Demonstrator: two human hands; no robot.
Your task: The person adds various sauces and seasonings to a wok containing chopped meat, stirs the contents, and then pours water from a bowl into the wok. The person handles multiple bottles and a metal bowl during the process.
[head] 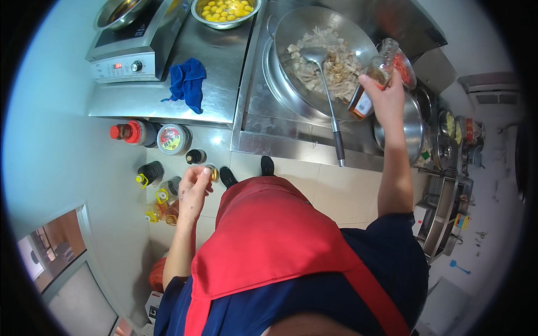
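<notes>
My right hand (386, 101) grips a clear glass bottle (362, 103) with a label and brown liquid inside, at the right rim of a large metal wok (290, 29). The bottle's neck points away from me; whether liquid is coming out cannot be made out. Pale sliced meat (309, 77) lies in the wok, browned in places. A metal wok spatula (323, 75) rests in it, its dark handle reaching past the stove's front edge. Low on the left, my left hand (194, 189) pinches a small gold-coloured cap (214, 173) between thumb and fingers.
Left of the wok, a blue cloth (187, 82) lies on the steel counter near an induction cooker (126, 67). Behind is a bowl of egg yolks (227, 24). Several bottles and a lidded tub (171, 139) stand on the floor. A steel pot (410, 126) sits right of the wok.
</notes>
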